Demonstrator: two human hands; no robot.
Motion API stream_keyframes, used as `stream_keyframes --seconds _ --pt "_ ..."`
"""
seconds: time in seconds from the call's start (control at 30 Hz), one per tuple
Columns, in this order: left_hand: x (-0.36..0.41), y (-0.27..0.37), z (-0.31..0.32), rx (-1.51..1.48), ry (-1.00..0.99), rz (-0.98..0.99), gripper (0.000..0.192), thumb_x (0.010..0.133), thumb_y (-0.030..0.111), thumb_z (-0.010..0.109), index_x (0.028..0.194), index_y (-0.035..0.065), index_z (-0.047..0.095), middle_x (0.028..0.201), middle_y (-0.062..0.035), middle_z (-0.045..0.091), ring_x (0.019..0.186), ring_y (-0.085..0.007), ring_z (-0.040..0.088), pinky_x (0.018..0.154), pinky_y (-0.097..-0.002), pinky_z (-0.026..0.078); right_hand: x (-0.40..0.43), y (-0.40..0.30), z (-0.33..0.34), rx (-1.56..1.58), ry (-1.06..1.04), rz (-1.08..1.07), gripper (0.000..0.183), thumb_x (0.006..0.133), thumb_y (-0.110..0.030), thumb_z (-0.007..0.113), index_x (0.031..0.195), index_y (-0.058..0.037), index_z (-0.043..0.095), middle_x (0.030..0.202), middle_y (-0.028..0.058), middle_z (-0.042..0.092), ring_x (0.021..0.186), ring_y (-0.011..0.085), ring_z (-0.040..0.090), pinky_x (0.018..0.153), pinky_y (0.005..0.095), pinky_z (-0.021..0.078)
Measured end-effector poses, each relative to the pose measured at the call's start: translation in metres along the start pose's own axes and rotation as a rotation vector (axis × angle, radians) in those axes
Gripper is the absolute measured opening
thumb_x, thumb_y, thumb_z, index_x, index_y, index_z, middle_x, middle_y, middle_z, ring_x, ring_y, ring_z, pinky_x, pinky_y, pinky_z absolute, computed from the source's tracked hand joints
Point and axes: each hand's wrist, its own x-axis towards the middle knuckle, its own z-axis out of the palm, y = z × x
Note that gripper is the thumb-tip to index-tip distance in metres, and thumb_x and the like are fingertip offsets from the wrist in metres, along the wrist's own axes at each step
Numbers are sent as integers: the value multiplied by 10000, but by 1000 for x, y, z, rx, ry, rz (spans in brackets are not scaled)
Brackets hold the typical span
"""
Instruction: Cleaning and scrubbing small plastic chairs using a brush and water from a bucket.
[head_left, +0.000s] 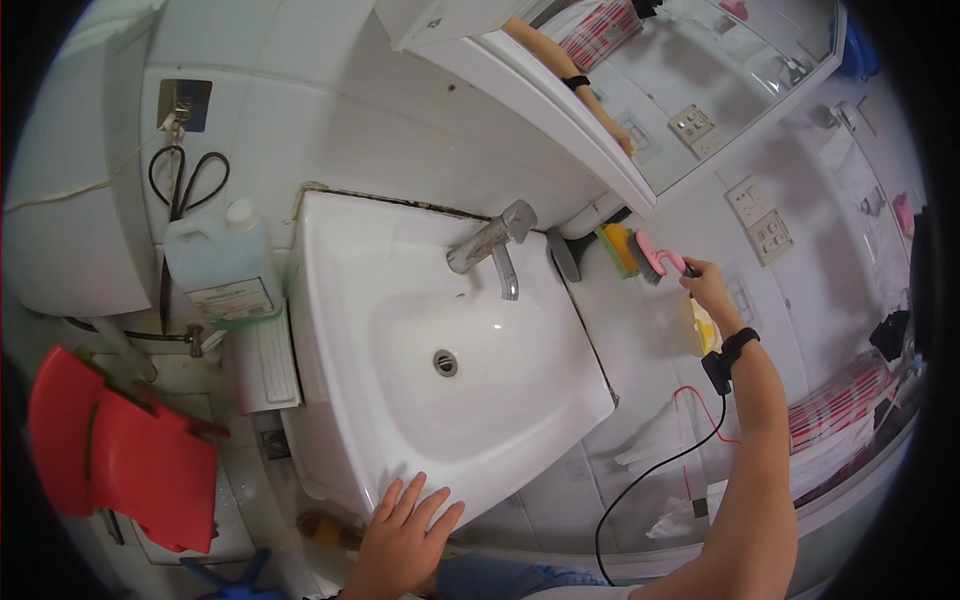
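Note:
My right hand (707, 283) is closed on the dark end of a pink-handled scrub brush (658, 253), held up beside the tiled wall to the right of the sink. The brush's grey bristles are close to a yellow and green sponge (619, 249); whether they touch I cannot tell. My left hand (409, 529) rests with spread fingers on the near rim of the white ceramic washbasin (517, 375), holding nothing. A chrome faucet (491, 244) stands at the basin's back, and a metal drain (445, 363) shows in the bowl. A grey brush or pad (564, 255) sits at the back right corner.
Left of the basin stand a plastic jug of pale blue liquid (217, 259) and a red plastic chair (150, 450). Large black scissors (180, 187) hang on the wall. A mirror cabinet (652, 199) juts out above. A black cable (637, 480) hangs from my right wrist strap.

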Motion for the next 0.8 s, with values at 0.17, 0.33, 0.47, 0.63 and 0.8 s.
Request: stream_keyframes --seconds 0.17,0.33,0.47,0.63,0.8 --pt "8 4 0 36 16 -42 252 796 73 541 1029 67 637 1115 -110 579 1177 -339 454 1024 -471 324 36 14 18 -134 185 -140 409 731 -125 616 1120 -3 584 738 135 612 620 190 580 602 322 459" --pt "6 0 -4 30 -24 -39 254 790 56 536 1022 52 637 1089 -119 594 1129 -307 501 992 -440 359 51 4 30 -101 180 -174 419 726 -115 624 1132 -19 588 754 145 624 599 205 584 580 322 463" --pt "3 -3 -3 6 15 -40 240 784 52 541 1000 48 644 1076 -116 605 1109 -298 518 976 -438 374 20 12 0 -2 -1 -33 414 717 -94 617 1128 -42 611 695 54 594 530 142 545 493 276 444" --pt "5 -4 -2 -73 65 -28 215 775 49 548 963 38 651 1038 -121 621 1059 -305 551 936 -437 405 15 9 -12 4 -1 72 409 719 -95 612 1125 -50 619 671 12 559 516 106 510 467 252 424" --pt "9 -7 -2 -78 63 1 214 766 45 554 956 36 651 1026 -120 624 1043 -308 559 919 -441 416 47 5 26 -12 141 -90 405 732 -92 608 1133 -41 613 677 15 560 531 94 501 475 249 409"
